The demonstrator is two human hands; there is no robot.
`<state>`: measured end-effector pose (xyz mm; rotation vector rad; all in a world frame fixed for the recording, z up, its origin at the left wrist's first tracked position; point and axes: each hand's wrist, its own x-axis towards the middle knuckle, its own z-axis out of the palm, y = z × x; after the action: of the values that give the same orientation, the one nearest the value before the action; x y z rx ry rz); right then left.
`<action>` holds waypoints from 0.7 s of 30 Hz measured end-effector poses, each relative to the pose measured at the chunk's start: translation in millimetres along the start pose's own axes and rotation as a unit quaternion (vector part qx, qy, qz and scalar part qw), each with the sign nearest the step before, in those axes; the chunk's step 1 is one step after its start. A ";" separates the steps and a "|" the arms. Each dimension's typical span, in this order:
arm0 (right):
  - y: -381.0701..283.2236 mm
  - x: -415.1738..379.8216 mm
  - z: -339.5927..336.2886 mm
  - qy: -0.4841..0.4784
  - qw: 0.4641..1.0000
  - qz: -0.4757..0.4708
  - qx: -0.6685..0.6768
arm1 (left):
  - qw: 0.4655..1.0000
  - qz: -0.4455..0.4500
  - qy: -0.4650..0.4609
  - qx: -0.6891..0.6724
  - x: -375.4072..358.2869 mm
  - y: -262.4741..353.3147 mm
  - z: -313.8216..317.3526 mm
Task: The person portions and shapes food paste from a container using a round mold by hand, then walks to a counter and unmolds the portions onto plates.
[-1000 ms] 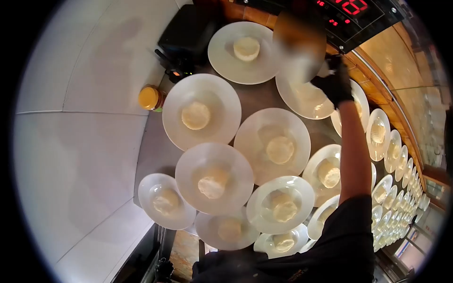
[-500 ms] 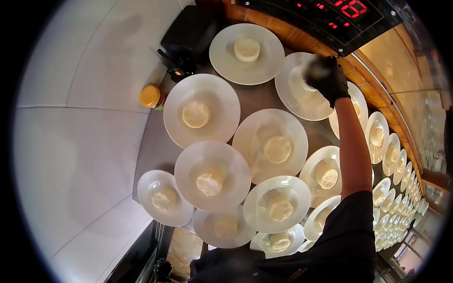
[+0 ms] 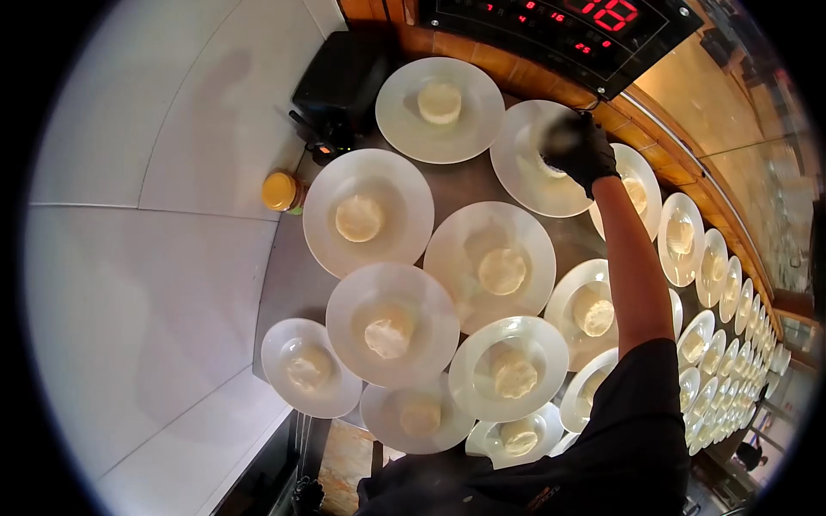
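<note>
My right hand, in a black glove, reaches out over a wide white plate at the back. It hangs at the pale round mound on that plate and covers most of it. A dark blur hides the fingers, so I cannot see whether they hold anything. My left hand, also in black, shows only as a dark bit at the bottom edge, low beside the counter; its fingers cannot be made out. Nearby plates, such as the left plate, each carry one pale, round, moulded mound.
Plates overlap on the steel counter, and long rows of plates run off to the right. A black box, a handheld radio and a yellow-lidded jar stand by the white wall. A digital display hangs above.
The view has shifted slightly, so the plates and display sit a little differently in it. My right hand stays over the same plate. Less of my left hand shows.
</note>
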<state>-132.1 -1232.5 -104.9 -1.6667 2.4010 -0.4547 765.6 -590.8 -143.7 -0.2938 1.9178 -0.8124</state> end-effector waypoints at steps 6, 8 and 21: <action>0.5 11.2 -4.6 -0.032 0.999 0.015 -0.028 | 0.967 -0.152 0.132 0.158 9.3 -6.0 15.5; -7.2 5.4 -7.8 -0.018 0.999 0.042 0.003 | 0.980 -0.153 0.099 0.081 16.1 -17.6 6.9; -14.4 -12.1 -1.3 -0.004 0.993 0.114 0.039 | 0.977 -0.167 0.035 -0.129 34.2 4.6 -28.8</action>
<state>-115.6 -1225.6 -98.9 -1.3381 2.4935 -0.4954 725.0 -593.5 -162.7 -0.7728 2.0721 -0.7967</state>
